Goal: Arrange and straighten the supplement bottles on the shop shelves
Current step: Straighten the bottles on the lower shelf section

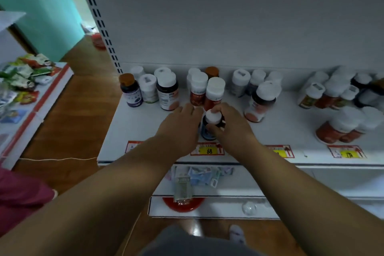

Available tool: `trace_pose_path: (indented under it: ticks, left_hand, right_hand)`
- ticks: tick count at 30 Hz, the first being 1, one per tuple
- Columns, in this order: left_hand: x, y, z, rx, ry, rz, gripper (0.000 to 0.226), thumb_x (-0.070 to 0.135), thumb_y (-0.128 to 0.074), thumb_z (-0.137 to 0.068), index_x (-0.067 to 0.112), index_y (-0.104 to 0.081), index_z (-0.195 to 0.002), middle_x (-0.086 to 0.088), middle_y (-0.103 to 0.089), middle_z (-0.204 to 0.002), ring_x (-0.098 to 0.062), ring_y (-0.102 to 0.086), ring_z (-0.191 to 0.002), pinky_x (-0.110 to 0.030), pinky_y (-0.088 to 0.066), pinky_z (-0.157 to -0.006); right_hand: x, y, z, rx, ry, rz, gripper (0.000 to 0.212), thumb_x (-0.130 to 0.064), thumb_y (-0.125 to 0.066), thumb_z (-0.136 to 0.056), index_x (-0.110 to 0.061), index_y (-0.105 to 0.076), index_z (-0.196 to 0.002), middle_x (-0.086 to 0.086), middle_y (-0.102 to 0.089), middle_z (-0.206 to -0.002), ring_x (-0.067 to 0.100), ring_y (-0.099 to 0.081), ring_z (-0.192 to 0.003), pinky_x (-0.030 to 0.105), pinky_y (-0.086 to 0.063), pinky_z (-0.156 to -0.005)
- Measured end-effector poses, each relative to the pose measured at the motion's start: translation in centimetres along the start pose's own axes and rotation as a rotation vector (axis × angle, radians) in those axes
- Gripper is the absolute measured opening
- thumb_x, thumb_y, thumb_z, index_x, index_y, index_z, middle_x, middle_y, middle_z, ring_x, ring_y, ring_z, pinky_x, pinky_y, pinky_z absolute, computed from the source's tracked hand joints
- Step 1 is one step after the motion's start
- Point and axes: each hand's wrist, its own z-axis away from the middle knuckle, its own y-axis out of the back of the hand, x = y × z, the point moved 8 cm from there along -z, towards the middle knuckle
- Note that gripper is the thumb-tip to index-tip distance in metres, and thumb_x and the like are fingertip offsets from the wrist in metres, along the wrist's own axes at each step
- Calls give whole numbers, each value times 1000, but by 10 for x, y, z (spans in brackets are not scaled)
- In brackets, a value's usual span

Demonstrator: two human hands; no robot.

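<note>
Both our hands meet at one dark bottle [208,129] standing upright near the front of the shelf [135,129], just ahead of the orange-labelled pair [205,93]. Our right hand [230,129] curls round its white cap and shoulder; our left hand [180,124] lies flat beside it, fingers straight, holding nothing

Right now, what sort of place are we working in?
Most likely a small shop or pharmacy aisle: rows of supplement bottles on a white retail shelf, yellow price tags along its front edge, and slotted shelving uprights at the left.
</note>
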Motion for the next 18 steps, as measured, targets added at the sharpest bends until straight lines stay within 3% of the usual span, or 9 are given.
trace_pose_path:
  ticks: [7,10,12,15,18]
  left_hand:
    - [-1,-7,-4,-37,-61,-47,57,27,-61,-86,13,-33,-134,-13,-43,-125,-33,-43,-113,-41,-36,-103]
    - [-3,-5,-1,-49,-55,-3,63,36,-61,-85,14,-32,-137,-12,-42,-127,-33,-43,-116,-43,-37,-104]
    - [-1,6,5,17,-48,1,65,46,-59,-82,17,-35,-135,-10,-45,-126,-31,-45,-113,-43,-38,-100]
    - [12,34,17,204,-60,37,62,46,-57,-79,15,-44,-130,-9,-52,-120,-31,-49,-108,-46,-41,-94]
    - [42,56,22,346,-128,98,55,36,-62,-76,10,-51,-124,-12,-55,-114,-33,-51,-101,-43,-43,-86]
  right_hand:
    - [-14,-1,10,60,-6,35,33,-19,-68,-84,-26,-50,-110,3,-55,-112,20,-55,-98,42,-49,-87]
    - [-14,-3,11,53,-5,43,36,-20,-68,-85,-25,-49,-116,3,-53,-116,19,-54,-101,39,-49,-90]
    - [-16,0,17,82,19,25,41,-24,-66,-88,-23,-48,-125,3,-51,-124,16,-51,-109,29,-45,-94]
    - [-20,25,29,216,47,68,44,-27,-65,-89,-20,-50,-130,3,-52,-128,10,-51,-110,13,-38,-85]
    - [-18,73,47,374,50,101,35,-22,-65,-87,-17,-56,-121,5,-57,-117,16,-57,-103,26,-46,-84]
